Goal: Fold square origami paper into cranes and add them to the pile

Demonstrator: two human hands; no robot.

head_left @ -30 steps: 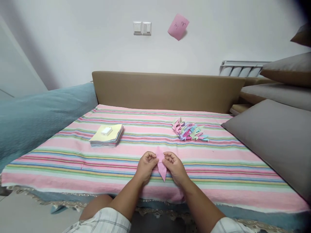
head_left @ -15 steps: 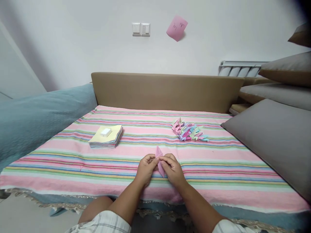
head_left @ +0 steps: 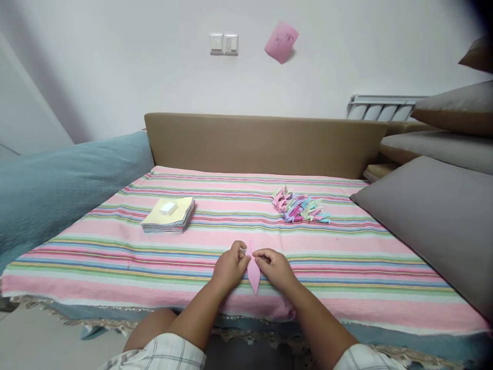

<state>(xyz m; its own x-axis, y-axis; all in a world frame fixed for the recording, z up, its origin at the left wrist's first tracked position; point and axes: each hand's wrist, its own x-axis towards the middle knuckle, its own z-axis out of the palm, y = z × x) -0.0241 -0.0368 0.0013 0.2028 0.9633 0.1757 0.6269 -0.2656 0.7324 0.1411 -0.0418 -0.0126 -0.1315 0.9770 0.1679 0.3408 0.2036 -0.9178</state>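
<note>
A pink sheet of origami paper (head_left: 253, 277), folded into a long narrow diamond, is held between my two hands above the striped cloth. My left hand (head_left: 231, 264) pinches its left edge with thumb and forefinger. On the opposite edge, the thumb and fingertips of my right hand (head_left: 275, 267) close on the paper. One pointed end faces toward me; the far tip blends into the pink of the cloth. Farther off to the right lies a cluster of small folded paper cranes (head_left: 298, 206) in several colours.
A stack of square coloured paper (head_left: 167, 218) sits to the left, with a small white box (head_left: 168, 208) on top. Grey cushions (head_left: 431, 221) are piled at the right. A brown backrest (head_left: 262, 146) runs along the back, and a blue-covered armrest (head_left: 77, 180) stands at the left.
Both hands have come slightly nearer to me and apart. The pink paper has shifted the same way, and its near end now shows longer and wider.
</note>
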